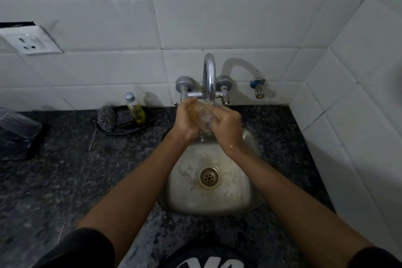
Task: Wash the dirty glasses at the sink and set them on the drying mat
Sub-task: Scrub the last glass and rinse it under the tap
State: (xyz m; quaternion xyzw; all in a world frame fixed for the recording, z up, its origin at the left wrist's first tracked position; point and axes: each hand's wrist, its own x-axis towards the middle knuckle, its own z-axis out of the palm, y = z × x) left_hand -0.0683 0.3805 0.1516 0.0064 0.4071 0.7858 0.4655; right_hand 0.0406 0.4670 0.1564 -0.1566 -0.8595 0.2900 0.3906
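Note:
A clear drinking glass (203, 116) is held under the running chrome tap (209, 76), above the steel sink (191, 200). My left hand (187, 118) grips its far end, near the spout. Around the near end my right hand (227, 125) is curled, wet with drops. Water streams onto the glass and falls into the basin. A dark drying mat (36, 143) lies at the far left of the counter, with clear glassware (16, 124) on it.
A black dish (143, 127) left of the tap holds scrub pads (106, 118) and a small bottle of yellow liquid (136, 107). The speckled dark counter (76, 169) surrounds the sink. White tiled walls stand behind and to the right. A wall socket (30, 42) sits upper left.

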